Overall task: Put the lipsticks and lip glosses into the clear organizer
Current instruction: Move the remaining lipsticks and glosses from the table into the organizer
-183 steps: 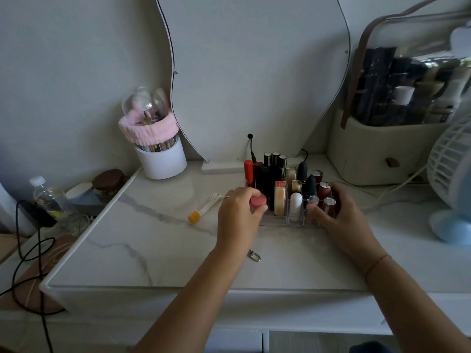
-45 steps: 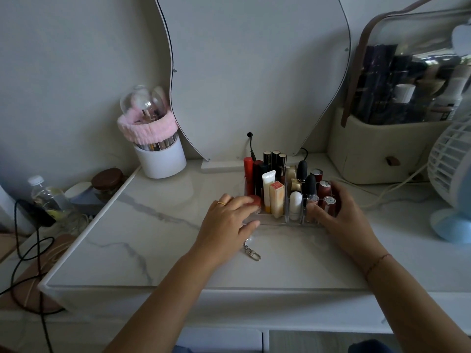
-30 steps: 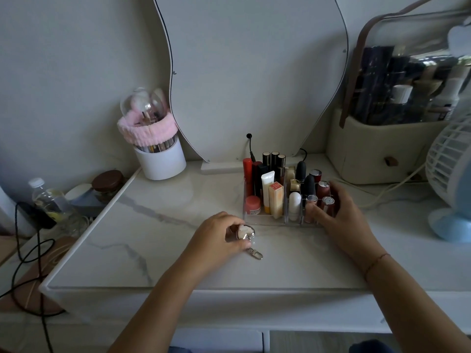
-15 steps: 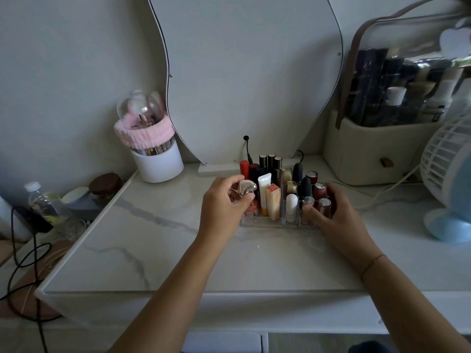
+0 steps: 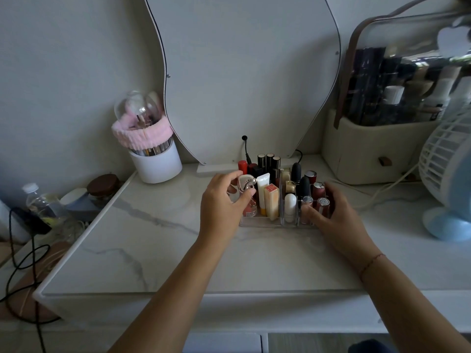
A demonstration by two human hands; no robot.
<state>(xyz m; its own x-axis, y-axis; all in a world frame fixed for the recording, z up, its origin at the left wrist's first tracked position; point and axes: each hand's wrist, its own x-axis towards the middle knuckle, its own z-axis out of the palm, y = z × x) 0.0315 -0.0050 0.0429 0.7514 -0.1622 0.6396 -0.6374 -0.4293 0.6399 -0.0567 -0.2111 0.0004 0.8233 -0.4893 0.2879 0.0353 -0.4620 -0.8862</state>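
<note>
The clear organizer (image 5: 260, 222) stands on the marble table, packed with several upright lipsticks and glosses, among them a white tube (image 5: 263, 186) and an orange box (image 5: 271, 200). My left hand (image 5: 220, 203) holds a small heart-shaped silver lip gloss with a keychain clip (image 5: 246, 183) just above the organizer's front-left compartment, over a red-capped pot (image 5: 249, 211). My right hand (image 5: 331, 215) rests against the organizer's right side, fingers touching its front wall.
A white brush cup with a pink band (image 5: 153, 159) stands at the back left, beside a curved mirror (image 5: 242, 72). A beige cosmetics case (image 5: 377, 149) and a white fan (image 5: 448, 174) stand at the right. Bottles and cables lie off the table's left edge.
My left hand picked the heart-shaped gloss up from the table in front of the organizer and carried it up over the front-left compartment. My right hand stayed on the organizer.
</note>
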